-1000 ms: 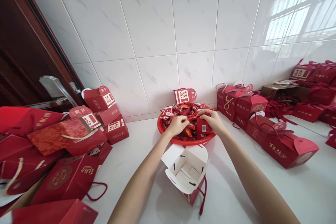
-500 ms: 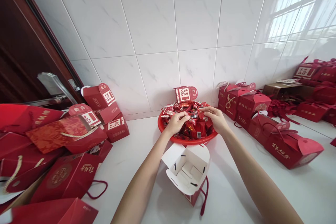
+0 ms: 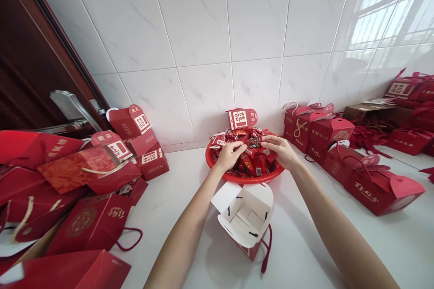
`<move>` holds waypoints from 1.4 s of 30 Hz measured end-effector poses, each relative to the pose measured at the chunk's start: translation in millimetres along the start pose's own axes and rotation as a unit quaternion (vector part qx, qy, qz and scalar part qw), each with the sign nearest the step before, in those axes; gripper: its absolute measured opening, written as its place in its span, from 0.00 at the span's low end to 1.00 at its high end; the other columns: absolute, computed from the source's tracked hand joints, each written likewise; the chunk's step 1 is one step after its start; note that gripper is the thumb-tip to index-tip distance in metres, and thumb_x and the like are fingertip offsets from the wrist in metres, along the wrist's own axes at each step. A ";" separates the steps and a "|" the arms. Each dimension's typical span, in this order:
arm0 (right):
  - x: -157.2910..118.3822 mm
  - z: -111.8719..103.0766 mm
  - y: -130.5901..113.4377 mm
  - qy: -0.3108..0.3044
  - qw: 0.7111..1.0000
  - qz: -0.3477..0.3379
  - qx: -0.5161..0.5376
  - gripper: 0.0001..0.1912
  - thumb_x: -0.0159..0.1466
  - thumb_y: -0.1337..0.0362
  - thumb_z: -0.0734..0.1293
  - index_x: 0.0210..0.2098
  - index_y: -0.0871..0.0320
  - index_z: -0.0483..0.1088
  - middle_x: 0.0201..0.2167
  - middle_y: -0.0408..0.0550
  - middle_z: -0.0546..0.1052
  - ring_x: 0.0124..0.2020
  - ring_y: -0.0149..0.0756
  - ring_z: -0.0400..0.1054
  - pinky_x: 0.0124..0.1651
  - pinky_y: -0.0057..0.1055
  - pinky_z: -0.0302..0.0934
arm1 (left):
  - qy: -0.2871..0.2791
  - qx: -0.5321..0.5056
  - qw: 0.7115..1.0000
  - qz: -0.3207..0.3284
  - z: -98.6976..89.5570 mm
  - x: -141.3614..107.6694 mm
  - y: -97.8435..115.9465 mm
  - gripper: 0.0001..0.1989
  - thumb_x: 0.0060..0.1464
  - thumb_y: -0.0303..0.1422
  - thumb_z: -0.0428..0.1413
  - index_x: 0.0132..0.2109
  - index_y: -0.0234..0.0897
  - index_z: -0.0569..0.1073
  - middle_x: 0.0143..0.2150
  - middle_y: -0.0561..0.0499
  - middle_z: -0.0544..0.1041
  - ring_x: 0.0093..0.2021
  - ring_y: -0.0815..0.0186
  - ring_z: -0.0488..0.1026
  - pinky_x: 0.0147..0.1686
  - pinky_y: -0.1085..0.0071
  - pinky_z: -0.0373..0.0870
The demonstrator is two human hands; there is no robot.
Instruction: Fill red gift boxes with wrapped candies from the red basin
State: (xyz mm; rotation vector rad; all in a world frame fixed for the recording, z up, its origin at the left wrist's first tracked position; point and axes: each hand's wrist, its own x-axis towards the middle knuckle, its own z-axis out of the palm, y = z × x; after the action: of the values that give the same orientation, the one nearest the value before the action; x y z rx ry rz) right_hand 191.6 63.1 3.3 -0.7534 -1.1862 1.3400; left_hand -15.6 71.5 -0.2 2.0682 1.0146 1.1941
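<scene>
Shiny red-and-black wrapped packet: between the two grips
Left hand: can't tell grip's closure
Right hand: likewise unclear

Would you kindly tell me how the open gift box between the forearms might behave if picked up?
The open gift box looks thin-walled and shows its bare white bottom, so it is probably light. Its spread white flaps would likely bend if gripped. The slack red cord would probably dangle.

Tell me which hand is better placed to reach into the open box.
Left, probably: the left hand, over the left side of the red bowl, is nearer the open box. The right hand, at the bowl's right side, is slightly farther off.
</scene>
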 end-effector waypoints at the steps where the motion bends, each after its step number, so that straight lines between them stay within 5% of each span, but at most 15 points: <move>1: -0.1 0.5 -0.1 0.003 1.000 -0.004 0.006 0.20 0.41 0.57 0.83 0.30 0.56 0.77 0.30 0.43 0.80 0.31 0.33 0.73 0.34 0.29 0.68 | 0.003 0.000 1.000 0.003 0.1 0.0 0.2 0.19 0.58 0.47 0.51 0.27 0.38 0.62 0.25 0.56 0.62 0.28 0.68 0.59 0.32 0.70 0.58; 9: 9.6 -6.5 6.0 0.089 0.992 -0.009 0.087 0.18 0.42 0.60 0.82 0.31 0.57 0.79 0.31 0.47 0.82 0.36 0.40 0.77 0.39 0.33 0.71 | 0.019 -0.018 0.999 0.019 0.3 -0.8 3.6 0.19 0.59 0.45 0.51 0.26 0.39 0.57 0.25 0.57 0.56 0.27 0.69 0.55 0.31 0.70 0.55; 18: 14.1 -1.3 12.2 0.103 0.986 -0.021 0.128 0.17 0.50 0.56 0.80 0.27 0.53 0.69 0.32 0.45 0.83 0.35 0.41 0.78 0.39 0.38 0.74 | -0.005 -0.043 0.999 -0.012 0.0 -3.4 4.5 0.18 0.57 0.44 0.54 0.27 0.38 0.63 0.23 0.58 0.61 0.24 0.70 0.58 0.27 0.72 0.56; 24: 6.6 9.4 5.7 0.028 0.999 0.011 0.041 0.21 0.50 0.46 0.78 0.31 0.56 0.75 0.30 0.47 0.81 0.31 0.38 0.74 0.34 0.31 0.71 | -0.029 -0.062 0.997 -0.025 1.6 -2.5 2.8 0.20 0.53 0.50 0.58 0.35 0.35 0.74 0.28 0.53 0.74 0.29 0.67 0.67 0.31 0.71 0.64; 28: 1.7 11.1 1.3 -0.026 0.999 0.031 -0.019 0.22 0.46 0.53 0.81 0.36 0.56 0.75 0.30 0.40 0.77 0.27 0.30 0.70 0.25 0.26 0.64 | -0.016 -0.055 0.998 -0.008 1.5 -2.3 2.2 0.20 0.55 0.50 0.58 0.38 0.35 0.77 0.32 0.50 0.78 0.32 0.65 0.71 0.35 0.69 0.67; 33: 0.0 12.4 0.9 -0.089 0.994 0.040 -0.043 0.20 0.44 0.62 0.81 0.36 0.59 0.77 0.26 0.40 0.77 0.27 0.30 0.71 0.30 0.26 0.67 | -0.007 -0.065 0.998 -0.006 2.0 -2.5 -2.2 0.18 0.56 0.46 0.59 0.40 0.34 0.79 0.33 0.49 0.79 0.33 0.65 0.73 0.36 0.70 0.69; 38: 5.3 6.7 4.3 -0.019 0.998 0.056 0.032 0.18 0.47 0.62 0.79 0.36 0.58 0.78 0.32 0.46 0.82 0.28 0.34 0.74 0.27 0.29 0.70 | 0.112 -0.014 0.993 -0.021 0.6 -0.9 -8.1 0.13 0.60 0.39 0.55 0.45 0.36 0.78 0.41 0.46 0.80 0.41 0.62 0.75 0.44 0.67 0.71; 40: 8.0 2.8 5.5 0.019 0.996 0.033 0.076 0.16 0.48 0.62 0.79 0.37 0.56 0.78 0.36 0.47 0.82 0.33 0.37 0.76 0.32 0.30 0.72 | 0.173 0.032 0.984 -0.026 -0.9 -0.4 -8.3 0.12 0.59 0.34 0.55 0.48 0.38 0.78 0.48 0.44 0.79 0.49 0.59 0.74 0.52 0.63 0.70; 42: 10.0 -0.5 5.9 0.048 0.993 0.024 0.107 0.14 0.50 0.63 0.78 0.36 0.54 0.77 0.37 0.45 0.82 0.39 0.39 0.77 0.38 0.32 0.75 | 0.176 0.061 0.982 -0.024 -1.9 -0.3 -7.2 0.13 0.55 0.27 0.54 0.46 0.39 0.79 0.51 0.45 0.78 0.53 0.58 0.73 0.56 0.61 0.68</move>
State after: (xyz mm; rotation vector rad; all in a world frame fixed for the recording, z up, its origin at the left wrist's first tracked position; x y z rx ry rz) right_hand 188.6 73.7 -0.3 -0.6867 -0.9357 1.4290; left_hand -19.8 75.5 -4.9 1.9493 1.3208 1.5423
